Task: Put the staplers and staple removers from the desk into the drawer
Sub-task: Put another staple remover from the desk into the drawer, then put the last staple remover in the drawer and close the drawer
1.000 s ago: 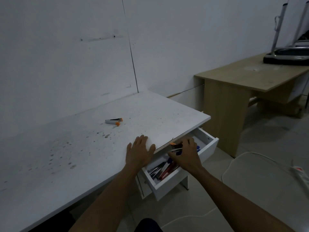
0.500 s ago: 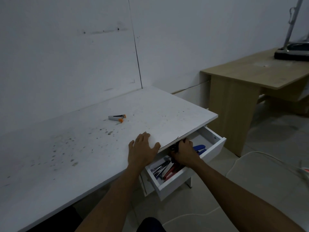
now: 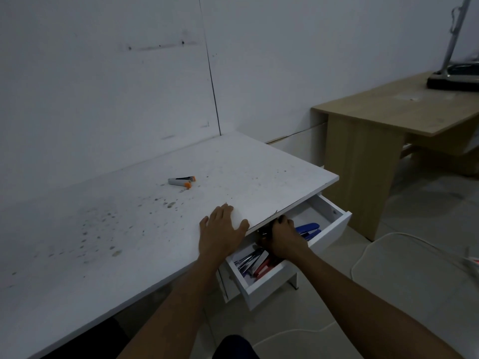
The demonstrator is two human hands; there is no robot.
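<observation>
Sitting ahead and slightly left of our left hand (image 3: 223, 229), which presses flat and empty on the desk (image 3: 103, 237) edge, the orange-tipped staple remover (image 3: 182, 181) lies crosswise, nearer that hand; our right hand (image 3: 282, 239) curls inside the open drawer (image 3: 272, 283), and we can't tell what it holds.

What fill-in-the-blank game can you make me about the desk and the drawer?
1. The drawer under the white desk is ____.
2. The stapler lying just to the right of the right hand is coloured ____.
3. The right hand reaches into the ____.
4. The left hand rests flat on the ____.
Missing words: open, blue, drawer, desk.
</observation>
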